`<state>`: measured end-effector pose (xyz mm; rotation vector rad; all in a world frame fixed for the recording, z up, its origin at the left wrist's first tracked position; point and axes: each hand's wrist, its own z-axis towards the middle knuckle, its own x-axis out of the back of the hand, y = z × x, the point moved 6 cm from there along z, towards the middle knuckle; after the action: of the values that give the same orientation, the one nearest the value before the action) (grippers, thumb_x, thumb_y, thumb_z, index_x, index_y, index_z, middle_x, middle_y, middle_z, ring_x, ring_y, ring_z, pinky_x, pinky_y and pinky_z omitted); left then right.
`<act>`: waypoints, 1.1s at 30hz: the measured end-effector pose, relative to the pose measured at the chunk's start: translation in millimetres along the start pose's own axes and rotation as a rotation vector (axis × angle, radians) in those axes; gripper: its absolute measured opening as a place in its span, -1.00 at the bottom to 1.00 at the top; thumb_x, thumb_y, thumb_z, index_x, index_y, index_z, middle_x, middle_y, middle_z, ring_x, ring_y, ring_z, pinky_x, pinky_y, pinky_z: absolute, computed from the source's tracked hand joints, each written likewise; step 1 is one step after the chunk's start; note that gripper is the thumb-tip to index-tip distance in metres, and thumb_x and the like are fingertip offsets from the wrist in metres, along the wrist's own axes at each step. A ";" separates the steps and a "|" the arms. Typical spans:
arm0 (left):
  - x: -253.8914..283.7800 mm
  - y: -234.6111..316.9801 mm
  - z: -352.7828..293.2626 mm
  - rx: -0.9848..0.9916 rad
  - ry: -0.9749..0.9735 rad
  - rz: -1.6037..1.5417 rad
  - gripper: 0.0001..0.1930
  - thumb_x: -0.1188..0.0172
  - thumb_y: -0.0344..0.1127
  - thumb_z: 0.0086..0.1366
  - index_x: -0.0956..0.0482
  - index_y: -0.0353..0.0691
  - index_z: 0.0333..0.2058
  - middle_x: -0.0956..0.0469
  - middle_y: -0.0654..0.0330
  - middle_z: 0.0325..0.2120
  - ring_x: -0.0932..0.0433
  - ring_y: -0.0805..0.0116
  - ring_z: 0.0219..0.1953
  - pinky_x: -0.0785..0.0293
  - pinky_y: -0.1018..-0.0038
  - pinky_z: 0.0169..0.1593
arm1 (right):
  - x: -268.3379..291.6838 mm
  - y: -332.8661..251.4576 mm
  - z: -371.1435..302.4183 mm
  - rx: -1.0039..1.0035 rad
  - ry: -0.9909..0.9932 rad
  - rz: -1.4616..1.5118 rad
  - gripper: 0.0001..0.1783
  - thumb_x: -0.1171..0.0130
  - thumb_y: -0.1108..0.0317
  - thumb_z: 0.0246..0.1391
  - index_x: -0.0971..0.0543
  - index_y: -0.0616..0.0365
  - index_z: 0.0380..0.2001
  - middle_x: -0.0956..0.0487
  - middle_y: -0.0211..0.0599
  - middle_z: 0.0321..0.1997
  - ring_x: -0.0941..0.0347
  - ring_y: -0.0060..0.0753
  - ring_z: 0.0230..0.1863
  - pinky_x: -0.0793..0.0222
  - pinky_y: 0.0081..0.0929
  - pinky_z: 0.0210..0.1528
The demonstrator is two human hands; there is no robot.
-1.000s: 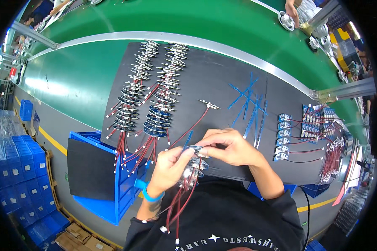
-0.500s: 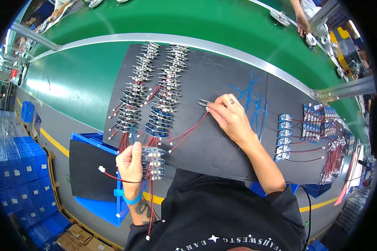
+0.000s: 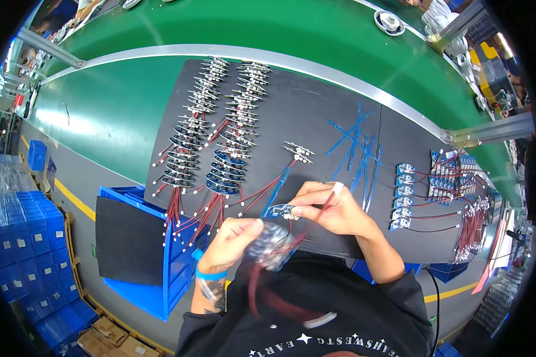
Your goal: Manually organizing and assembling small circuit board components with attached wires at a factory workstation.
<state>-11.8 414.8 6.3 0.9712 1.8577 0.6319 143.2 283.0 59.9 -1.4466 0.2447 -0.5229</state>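
My left hand is closed on a stack of small circuit boards, smeared by motion, with dark red wires trailing below. A blue strip rises from beside the left thumb. Close by, my right hand pinches one curved circuit board between thumb and fingers, just above the stack. A wire with a white connector stands up by the right fingers. Beyond the hands, a few small boards with red wires rest on the black mat.
Two long rows of wired circuit boards lie on the mat's left. Crossed blue strips lie right of centre. Farther right are a column of boards and a wire bundle. A blue bin stands lower left.
My left hand has moved right with its stack. My right hand has come back toward me and now pinches a board, leaving small boards lying on the mat. The far person's hand is gone.
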 end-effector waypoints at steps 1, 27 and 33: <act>3.9 2.1 -0.5 -0.046 -0.026 -0.238 -0.74 -0.11 -0.26 0.41 -0.58 -0.39 -0.31 -0.63 0.18 -0.41 -0.60 0.45 -0.41 -0.53 0.56 -0.31 | 3.9 6.0 1.4 -0.016 0.046 -0.027 -0.83 -0.28 0.50 0.06 -0.67 0.28 -0.24 -0.63 -0.22 -0.37 -0.55 -0.39 -0.38 -0.41 -0.47 -0.36; 4.6 40.4 -31.2 -0.088 0.202 0.395 -0.78 -0.08 -0.32 0.43 -0.59 -0.36 -0.32 -0.57 0.25 -0.58 -0.49 0.60 -0.61 -0.37 0.65 -0.54 | -18.4 -2.7 7.8 -0.072 0.007 0.127 -0.64 -0.32 0.35 0.09 -0.59 0.23 -0.05 -0.57 -0.30 -0.30 -0.46 -0.52 -0.36 -0.39 -0.49 -0.39; -8.2 12.7 -11.1 0.125 -0.275 -0.137 -0.58 -0.01 -0.17 0.45 -0.57 -0.55 -0.16 -0.60 0.06 -0.54 -0.48 0.50 -0.69 -0.25 0.62 -0.68 | -13.5 9.2 0.7 -0.087 -0.132 0.179 -0.80 -0.26 0.52 0.10 -0.65 0.29 -0.17 -0.62 -0.25 -0.34 -0.54 -0.47 -0.32 -0.45 -0.48 -0.27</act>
<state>-15.0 414.8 24.9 0.9497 1.7150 0.2861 133.7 290.4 48.9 -1.5206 0.2915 -0.2733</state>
